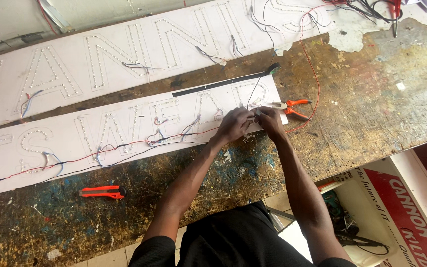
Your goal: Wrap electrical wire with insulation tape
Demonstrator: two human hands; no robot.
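Two white sign panels (124, 126) studded with small lights across worn workbench (371, 109); near panel under both sets of fingers. Left hand (234, 124) and right hand (270, 118) touching at right end of near panel, fingertips pressed together, pinching wire ends (254, 114), too small to resolve. Cardboard box (371, 217) well below fingers, dark cables inside. Orange pliers (292, 106) just right of fingers. Orange utility knife (102, 192) far left.

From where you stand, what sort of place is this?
Probably a sign-making workshop. Both hands, left hand and right hand, work on wiring at a white sign panel studded with small lights in letter shapes. Orange pliers and a red utility knife lie on the worn, paint-stained workbench.
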